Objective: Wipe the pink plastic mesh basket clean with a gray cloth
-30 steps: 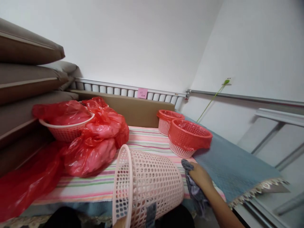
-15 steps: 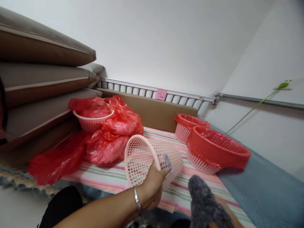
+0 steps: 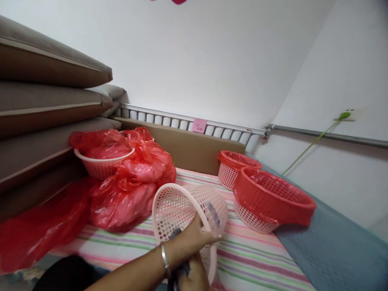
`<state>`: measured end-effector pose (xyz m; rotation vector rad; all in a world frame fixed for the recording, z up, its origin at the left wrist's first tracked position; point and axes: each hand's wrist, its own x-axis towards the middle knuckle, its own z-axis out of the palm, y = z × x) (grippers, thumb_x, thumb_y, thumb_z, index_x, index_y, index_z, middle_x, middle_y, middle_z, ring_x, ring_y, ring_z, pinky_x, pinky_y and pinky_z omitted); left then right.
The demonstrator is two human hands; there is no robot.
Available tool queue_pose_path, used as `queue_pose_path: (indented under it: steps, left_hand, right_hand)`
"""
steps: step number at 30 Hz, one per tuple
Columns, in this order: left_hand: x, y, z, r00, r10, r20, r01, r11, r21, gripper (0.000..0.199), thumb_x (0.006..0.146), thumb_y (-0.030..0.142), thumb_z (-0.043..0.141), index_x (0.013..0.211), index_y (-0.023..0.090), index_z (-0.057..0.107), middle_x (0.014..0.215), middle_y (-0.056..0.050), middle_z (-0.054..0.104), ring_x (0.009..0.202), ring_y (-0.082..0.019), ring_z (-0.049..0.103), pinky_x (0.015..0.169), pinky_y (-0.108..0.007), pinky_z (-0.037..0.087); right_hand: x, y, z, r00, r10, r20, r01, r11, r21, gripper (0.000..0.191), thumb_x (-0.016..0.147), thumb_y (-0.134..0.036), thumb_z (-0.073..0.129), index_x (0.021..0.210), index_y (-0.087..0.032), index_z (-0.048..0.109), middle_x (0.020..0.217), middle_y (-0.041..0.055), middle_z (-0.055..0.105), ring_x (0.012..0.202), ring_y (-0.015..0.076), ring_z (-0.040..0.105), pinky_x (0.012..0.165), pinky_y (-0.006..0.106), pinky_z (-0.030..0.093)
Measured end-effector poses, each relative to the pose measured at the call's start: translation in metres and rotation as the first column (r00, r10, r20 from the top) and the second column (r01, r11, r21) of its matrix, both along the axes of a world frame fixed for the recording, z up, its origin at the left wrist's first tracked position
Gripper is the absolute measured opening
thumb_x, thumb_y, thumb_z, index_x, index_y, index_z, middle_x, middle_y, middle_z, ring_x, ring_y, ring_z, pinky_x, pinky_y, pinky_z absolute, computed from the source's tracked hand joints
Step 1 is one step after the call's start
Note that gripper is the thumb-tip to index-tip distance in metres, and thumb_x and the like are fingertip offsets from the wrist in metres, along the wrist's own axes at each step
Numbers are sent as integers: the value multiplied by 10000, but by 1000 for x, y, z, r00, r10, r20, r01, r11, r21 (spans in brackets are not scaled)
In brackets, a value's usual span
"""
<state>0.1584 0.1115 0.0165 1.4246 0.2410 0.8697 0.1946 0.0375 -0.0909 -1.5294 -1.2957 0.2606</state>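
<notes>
A pale pink perforated plastic basket [image 3: 218, 201] lies tipped on its side on the striped cloth, its open mouth turned to me. My left hand [image 3: 195, 238], with a silver bangle at the wrist, is closed on the near rim, thumb outside. Below it and partly hidden, my right hand [image 3: 194, 277] is closed on a dark grey fuzzy cloth [image 3: 183, 267] at the basket's mouth. Part of that cloth shows inside the opening. A bluish-grey label or smudge sits on the basket's side.
Red plastic bags [image 3: 127, 202] lie at left beside another pink basket [image 3: 101, 167]. Two red-lined baskets, a nearer one [image 3: 257, 214] and a farther one [image 3: 228, 176], stand at right. Stacked brown cushions [image 3: 54, 99] rise at left. A radiator [image 3: 166, 120] runs behind a brown board [image 3: 194, 151].
My right hand has moved left with the grey cloth, from beside the basket to its mouth. The left hand keeps hold of the rim. The whole view has shifted slightly.
</notes>
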Motion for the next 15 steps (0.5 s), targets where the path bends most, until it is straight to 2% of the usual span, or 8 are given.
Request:
queue_pose_path:
  steps: [3, 5, 6, 7, 9, 11, 13, 15]
  left_hand:
    - [-34, 7, -16, 962, 267, -50, -262, 961, 85, 651, 783, 264, 589, 1373, 237, 316, 1445, -90, 375, 1319, -263, 351, 1083, -463, 294]
    - [-54, 9, -37, 870, 475, -129, -453, 875, 169, 598, 845, 286, 502, 1398, 233, 280, 1492, -75, 290, 1360, -229, 277, 1123, -441, 230]
    - [-62, 9, -51, 824, 539, -177, -498, 837, 226, 580, 863, 300, 475, 1403, 232, 275, 1496, -68, 283, 1374, -218, 243, 1139, -440, 185]
    - [-68, 8, -66, 793, 566, -226, -500, 816, 291, 576, 870, 316, 468, 1406, 240, 274, 1502, -57, 273, 1386, -212, 210, 1151, -442, 141]
    - [-74, 7, -96, 770, 549, -326, -432, 824, 366, 564, 876, 356, 455, 1405, 254, 287, 1510, -54, 255, 1390, -211, 199, 1151, -443, 148]
    - [-75, 8, -119, 733, 545, -407, -384, 826, 413, 552, 893, 380, 408, 1412, 245, 281, 1521, -63, 218, 1395, -211, 184, 1147, -443, 158]
    - [-69, 14, -130, 691, 561, -455, -344, 810, 476, 559, 894, 388, 398, 1418, 243, 271, 1529, -65, 184, 1400, -213, 161, 1146, -443, 155]
    - [-58, 24, -132, 644, 581, -498, -283, 786, 550, 603, 865, 383, 455, 1421, 249, 264, 1535, -64, 155, 1405, -234, 129, 1143, -456, 149]
  right_hand:
    - [4, 48, -2, 999, -4, 44, -4, 982, 188, 439, 778, -235, 508, 1216, -238, 533, 1246, 95, 554, 1137, 258, 518, 947, 368, 429]
    - [7, 69, -1, 997, -35, 74, 18, 976, 218, 485, 813, -259, 477, 1297, -240, 457, 1338, 105, 471, 1223, 268, 435, 1013, 409, 362]
    - [8, 75, -1, 995, -65, 80, 50, 982, 184, 512, 815, -252, 468, 1325, -243, 428, 1389, 104, 411, 1267, 276, 380, 1040, 427, 325]
    - [9, 76, -3, 993, -88, 83, 77, 989, 125, 528, 809, -238, 461, 1335, -249, 421, 1427, 96, 358, 1297, 282, 334, 1053, 439, 303]
    - [10, 69, -12, 993, -69, 91, 68, 998, 9, 517, 776, -204, 463, 1290, -247, 490, 1442, 85, 337, 1308, 292, 320, 1047, 447, 315]
    - [7, 56, -26, 995, 17, 93, -13, 999, -47, 493, 731, -182, 483, 1211, -248, 572, 1371, 83, 445, 1255, 283, 412, 1010, 430, 378]
    - [3, 49, -37, 993, 74, 88, -69, 996, -62, 507, 708, -185, 499, 1197, -291, 581, 1234, 58, 575, 1165, 256, 515, 944, 400, 456]
    - [1, 51, -41, 996, 55, 73, -49, 996, -77, 535, 726, -209, 492, 1230, -385, 531, 1131, -3, 636, 1109, 229, 562, 876, 371, 510]
